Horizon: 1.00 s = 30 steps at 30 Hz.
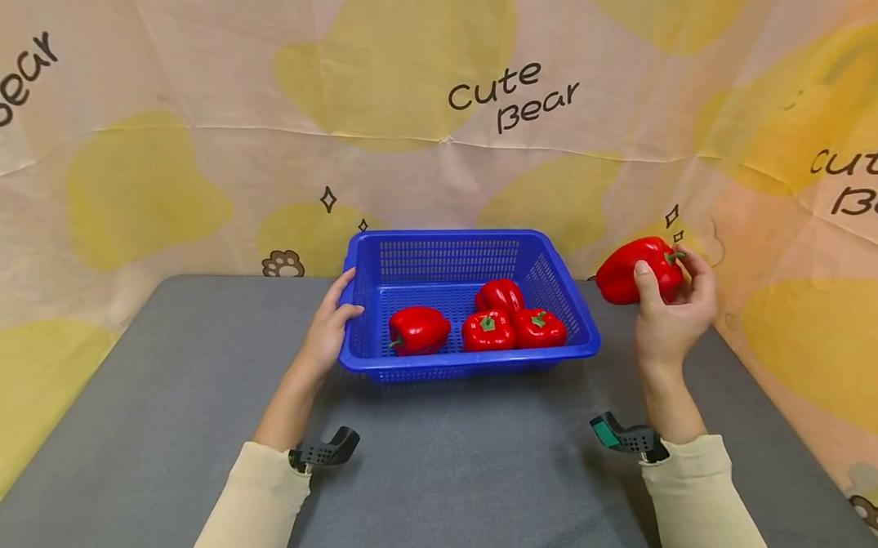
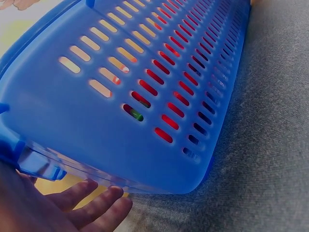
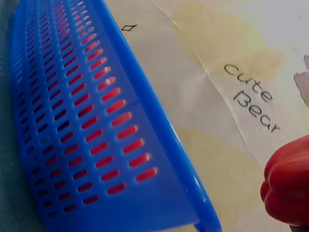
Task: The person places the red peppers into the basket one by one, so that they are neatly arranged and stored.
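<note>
A blue plastic basket (image 1: 470,358) stands on the grey table with several red bell peppers in it. One bell pepper (image 1: 419,330) lies on its side at the basket's left; others, such as a pepper (image 1: 488,331) with its green stem facing forward, cluster at the right. My left hand (image 1: 327,332) holds the basket's left rim, with thumb and forefinger at the edge; the left wrist view shows other fingers (image 2: 99,205) by the outer end wall. To the right of the basket, my right hand (image 1: 672,317) grips another red bell pepper (image 1: 633,272), raised above the table.
A grey cloth covers the table (image 1: 448,486). Close behind the basket hangs a printed fabric backdrop (image 1: 405,177), which also runs along the right side. Each wrist wears a dark camera mount, the left mount (image 1: 327,449) and the right mount (image 1: 626,436).
</note>
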Available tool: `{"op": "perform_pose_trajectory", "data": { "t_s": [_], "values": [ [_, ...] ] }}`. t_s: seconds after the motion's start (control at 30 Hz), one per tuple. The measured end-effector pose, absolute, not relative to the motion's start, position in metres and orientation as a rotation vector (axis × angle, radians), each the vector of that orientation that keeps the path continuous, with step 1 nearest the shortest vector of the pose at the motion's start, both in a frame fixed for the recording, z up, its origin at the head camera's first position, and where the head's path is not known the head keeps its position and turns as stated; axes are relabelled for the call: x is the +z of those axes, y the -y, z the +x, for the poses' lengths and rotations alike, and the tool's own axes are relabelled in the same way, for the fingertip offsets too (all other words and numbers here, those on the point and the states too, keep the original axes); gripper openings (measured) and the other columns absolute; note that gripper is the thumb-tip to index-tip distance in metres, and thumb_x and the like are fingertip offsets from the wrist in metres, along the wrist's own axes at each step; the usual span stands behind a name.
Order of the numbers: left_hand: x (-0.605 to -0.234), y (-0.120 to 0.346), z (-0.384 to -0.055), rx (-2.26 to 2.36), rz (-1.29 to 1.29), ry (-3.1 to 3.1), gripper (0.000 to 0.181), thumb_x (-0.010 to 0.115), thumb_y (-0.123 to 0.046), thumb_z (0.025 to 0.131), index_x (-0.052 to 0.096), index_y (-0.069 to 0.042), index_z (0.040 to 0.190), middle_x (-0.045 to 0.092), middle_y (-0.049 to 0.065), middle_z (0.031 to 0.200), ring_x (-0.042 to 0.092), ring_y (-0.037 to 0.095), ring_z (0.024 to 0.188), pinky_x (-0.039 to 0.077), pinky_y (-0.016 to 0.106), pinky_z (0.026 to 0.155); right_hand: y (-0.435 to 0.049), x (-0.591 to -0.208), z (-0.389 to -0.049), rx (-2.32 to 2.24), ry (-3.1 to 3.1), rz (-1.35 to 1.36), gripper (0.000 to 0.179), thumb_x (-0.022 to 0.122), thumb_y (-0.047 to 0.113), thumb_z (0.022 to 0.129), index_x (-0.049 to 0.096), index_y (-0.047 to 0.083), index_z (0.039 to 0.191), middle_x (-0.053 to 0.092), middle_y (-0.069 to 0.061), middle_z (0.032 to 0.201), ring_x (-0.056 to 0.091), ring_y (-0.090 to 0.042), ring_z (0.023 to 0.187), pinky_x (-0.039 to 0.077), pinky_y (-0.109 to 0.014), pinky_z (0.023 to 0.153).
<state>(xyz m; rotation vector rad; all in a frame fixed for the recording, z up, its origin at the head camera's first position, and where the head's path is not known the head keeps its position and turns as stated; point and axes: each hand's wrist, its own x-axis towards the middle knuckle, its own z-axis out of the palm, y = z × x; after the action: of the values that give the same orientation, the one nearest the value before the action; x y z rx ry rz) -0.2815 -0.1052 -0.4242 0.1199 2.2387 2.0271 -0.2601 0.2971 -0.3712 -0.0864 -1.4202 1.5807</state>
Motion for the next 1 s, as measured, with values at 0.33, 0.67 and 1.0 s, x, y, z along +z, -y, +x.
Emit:
{"op": "perform_pose_trajectory", "data": {
  "t_s": [0.33, 0.67, 1.0],
  "values": [
    [-0.424, 0.104, -0.282, 2.028, 0.135, -2.249, 0.064, 0.035, -0.015, 0.104, 0.014, -0.028, 0.163, 0.017, 0.016, 0.169, 0.038, 0.048, 0.144, 0.042, 0.063, 0.11, -0.279, -0.375, -0.253, 1.467, 1.633, 0.014, 0.054, 0.075, 0.01, 0.083, 0.06, 0.0, 0.134, 0.064, 0.004, 0.12, 0.066, -0.012, 0.103, 0.056, -0.014, 0.085],
    [-0.422, 0.104, -0.281, 2.035, 0.129, -2.24, 0.065, 0.035, -0.015, 0.103, 0.015, -0.028, 0.163, 0.016, 0.016, 0.169, 0.037, 0.047, 0.145, 0.04, 0.064, 0.112, -0.26, -0.379, -0.246, 1.265, 1.817, 0.166, 0.053, 0.077, 0.007, 0.081, 0.062, -0.001, 0.131, 0.061, -0.014, 0.133, 0.061, -0.009, 0.115, 0.053, -0.01, 0.087],
    [-0.424, 0.104, -0.283, 2.052, 0.147, -2.233, 0.066, 0.036, -0.013, 0.102, 0.016, -0.027, 0.163, 0.018, 0.018, 0.169, 0.037, 0.048, 0.145, 0.04, 0.064, 0.112, -0.241, -0.369, -0.232, 1.19, 1.961, 0.21, 0.051, 0.075, 0.005, 0.083, 0.06, -0.005, 0.131, 0.061, -0.02, 0.134, 0.057, -0.018, 0.119, 0.048, -0.005, 0.087]
  ]
}}
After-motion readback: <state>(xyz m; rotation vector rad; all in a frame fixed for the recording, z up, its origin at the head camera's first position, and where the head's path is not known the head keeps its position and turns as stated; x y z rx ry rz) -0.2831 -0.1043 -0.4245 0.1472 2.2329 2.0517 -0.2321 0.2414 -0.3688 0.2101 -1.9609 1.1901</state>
